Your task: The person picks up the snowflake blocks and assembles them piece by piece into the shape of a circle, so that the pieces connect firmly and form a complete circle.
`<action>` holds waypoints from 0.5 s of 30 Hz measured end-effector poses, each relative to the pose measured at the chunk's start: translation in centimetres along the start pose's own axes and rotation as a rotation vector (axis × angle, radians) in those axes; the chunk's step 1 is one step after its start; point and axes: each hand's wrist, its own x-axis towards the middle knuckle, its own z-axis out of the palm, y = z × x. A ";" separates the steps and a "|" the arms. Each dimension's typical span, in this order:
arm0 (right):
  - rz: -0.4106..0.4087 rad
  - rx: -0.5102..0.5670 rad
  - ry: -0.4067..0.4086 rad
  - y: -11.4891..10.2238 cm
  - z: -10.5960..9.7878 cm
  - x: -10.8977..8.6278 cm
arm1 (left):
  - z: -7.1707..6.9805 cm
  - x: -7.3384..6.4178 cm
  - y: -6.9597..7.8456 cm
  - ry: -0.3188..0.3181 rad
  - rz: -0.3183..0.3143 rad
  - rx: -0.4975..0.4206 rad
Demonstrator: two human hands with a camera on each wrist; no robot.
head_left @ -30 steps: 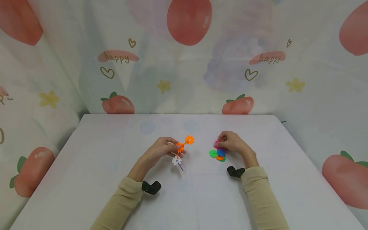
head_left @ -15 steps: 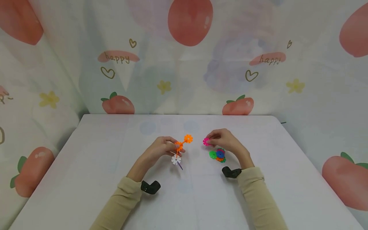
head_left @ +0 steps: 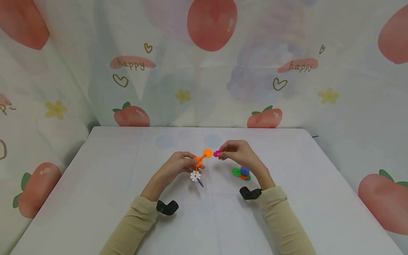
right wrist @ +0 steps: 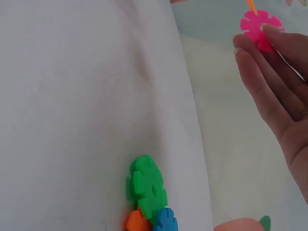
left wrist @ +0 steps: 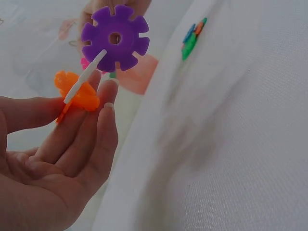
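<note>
My left hand (head_left: 180, 165) pinches an orange notched disc (head_left: 198, 162) in a joined chain. A second orange disc (head_left: 208, 153) slants up to the right from it; a white disc (head_left: 195, 176) and a purple disc (left wrist: 115, 38) hang below. In the left wrist view the white disc (left wrist: 85, 77) is edge-on, slotted into the purple one. Between thumb and fingers, my right hand (head_left: 239, 155) holds a pink notched disc (right wrist: 260, 26), close beside the far orange disc. Whether those two touch, I cannot tell.
On the white table (head_left: 134, 145), below my right hand, lies a small pile of notched discs: green (head_left: 236, 172), blue (head_left: 244, 171), orange (head_left: 243, 177) and others partly covered. A printed cloth (head_left: 197, 85) hangs behind the table's far edge.
My right hand has lifted the pink disc off the pile and carried it left to the chain's upper orange disc. The left hand has stayed nearly still, holding the chain.
</note>
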 end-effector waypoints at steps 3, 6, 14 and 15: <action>-0.018 -0.009 0.008 0.0 0.4 0.1 | 0.0 0.0 -0.1 0.005 0.000 -0.013; -0.027 -0.024 0.028 -0.1 0.8 0.3 | 0.0 0.0 0.0 0.004 0.005 -0.020; -0.065 -0.050 0.058 -0.3 1.3 0.3 | -0.3 -0.3 0.1 -0.058 0.028 -0.016; -0.070 -0.050 0.060 -0.4 1.4 0.3 | -0.4 -0.3 0.0 -0.066 0.032 -0.015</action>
